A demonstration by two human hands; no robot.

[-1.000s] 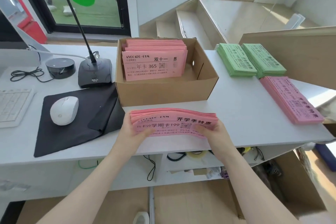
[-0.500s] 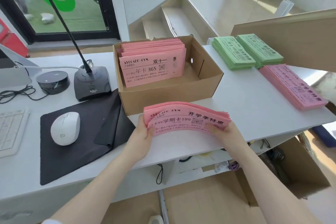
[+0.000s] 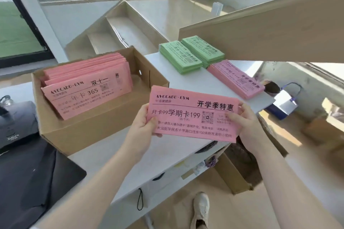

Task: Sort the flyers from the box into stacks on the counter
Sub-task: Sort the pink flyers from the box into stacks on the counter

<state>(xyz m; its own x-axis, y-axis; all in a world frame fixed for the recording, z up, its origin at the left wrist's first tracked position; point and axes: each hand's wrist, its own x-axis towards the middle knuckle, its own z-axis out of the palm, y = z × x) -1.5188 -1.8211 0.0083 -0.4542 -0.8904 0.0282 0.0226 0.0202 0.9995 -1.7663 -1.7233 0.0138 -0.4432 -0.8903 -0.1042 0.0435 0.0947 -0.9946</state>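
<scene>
— Two green stacks (image 3: 191, 54) and one pink stack (image 3: 236, 78) lie on the white bench (image 3: 104, 154); the cardboard box (image 3: 89, 130) holds more pink flyers (image 3: 87, 87).

— And the hands?

— Left hand (image 3: 143, 128) and right hand (image 3: 247, 126) each clamp an end of a pink flyer bundle (image 3: 193, 115) (print facing up), raised above the bench's edge.

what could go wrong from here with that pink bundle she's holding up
1. The pink bundle is pinched only at its short ends by the left hand and right hand, clear of the counter; sheets might slide out and scatter.
2. The pink stack on the counter lies near the edge, so a careless drop could push it off.
3. The flyers in the box are pink too, a different design; mixing is possible.
</scene>
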